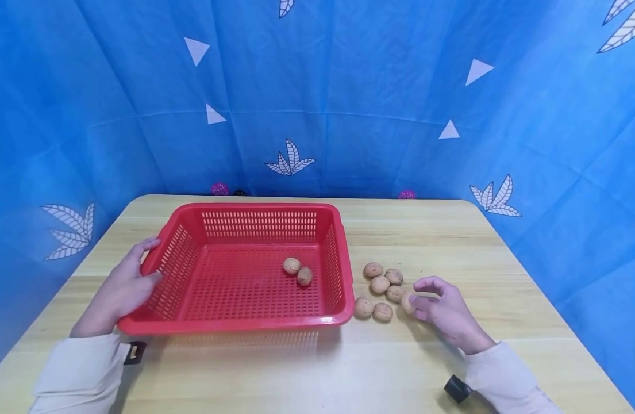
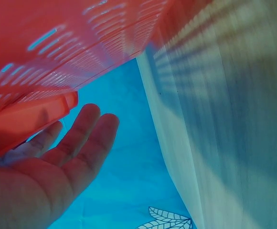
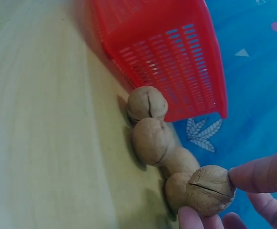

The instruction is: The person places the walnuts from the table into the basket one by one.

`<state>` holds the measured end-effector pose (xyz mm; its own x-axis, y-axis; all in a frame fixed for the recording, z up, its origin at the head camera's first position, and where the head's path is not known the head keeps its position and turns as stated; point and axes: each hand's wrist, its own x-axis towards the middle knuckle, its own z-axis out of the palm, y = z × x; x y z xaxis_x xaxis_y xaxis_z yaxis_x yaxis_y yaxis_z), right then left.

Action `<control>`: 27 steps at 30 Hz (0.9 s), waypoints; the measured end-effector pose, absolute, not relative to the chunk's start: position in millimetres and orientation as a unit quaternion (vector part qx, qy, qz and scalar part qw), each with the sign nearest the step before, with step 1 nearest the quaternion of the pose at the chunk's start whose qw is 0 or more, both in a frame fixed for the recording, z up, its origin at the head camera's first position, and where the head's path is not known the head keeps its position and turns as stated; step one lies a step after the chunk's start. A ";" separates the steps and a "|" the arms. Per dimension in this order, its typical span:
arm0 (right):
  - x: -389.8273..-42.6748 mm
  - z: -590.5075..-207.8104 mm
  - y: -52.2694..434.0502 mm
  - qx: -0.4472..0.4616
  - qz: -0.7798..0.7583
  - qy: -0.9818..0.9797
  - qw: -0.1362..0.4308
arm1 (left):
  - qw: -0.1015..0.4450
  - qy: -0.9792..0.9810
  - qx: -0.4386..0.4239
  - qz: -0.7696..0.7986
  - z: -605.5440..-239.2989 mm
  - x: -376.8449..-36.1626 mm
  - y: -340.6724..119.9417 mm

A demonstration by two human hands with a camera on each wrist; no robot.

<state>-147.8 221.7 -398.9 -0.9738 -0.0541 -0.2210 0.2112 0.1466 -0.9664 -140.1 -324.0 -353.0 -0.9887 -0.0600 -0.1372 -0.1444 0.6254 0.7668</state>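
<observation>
A red plastic basket [image 1: 234, 326] with slotted walls stands on the table, and two walnuts [image 1: 292, 265] lie inside it. My left hand [image 1: 124, 289] holds the basket's left rim, thumb over the edge; in the left wrist view some of its fingers [image 2: 93, 143] stretch out beneath the rim, clear of the wall. To the right of the basket, my right hand [image 1: 449, 313] pinches a walnut [image 3: 211, 191] between thumb and fingertips. Several more walnuts [image 1: 380, 284] lie loosely grouped between that hand and the basket.
The light wooden table [image 1: 400, 368] carries everything. A blue patterned cloth [image 1: 348, 86] hangs behind it and along both sides. Dark wrist-worn devices [image 1: 458, 389] sit at the sleeves.
</observation>
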 end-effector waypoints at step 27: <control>-169.2 -357.1 204.1 -0.025 -0.666 0.743 0.062 | 0.049 0.901 -0.057 0.428 -353.5 -138.7 -323.2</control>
<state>-169.2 204.1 -357.1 -0.9911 -0.1198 -0.0580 0.0446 0.1116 -0.9928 -138.7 -323.2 -353.5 -0.9886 -0.0611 -0.1377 -0.1454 0.6267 0.7655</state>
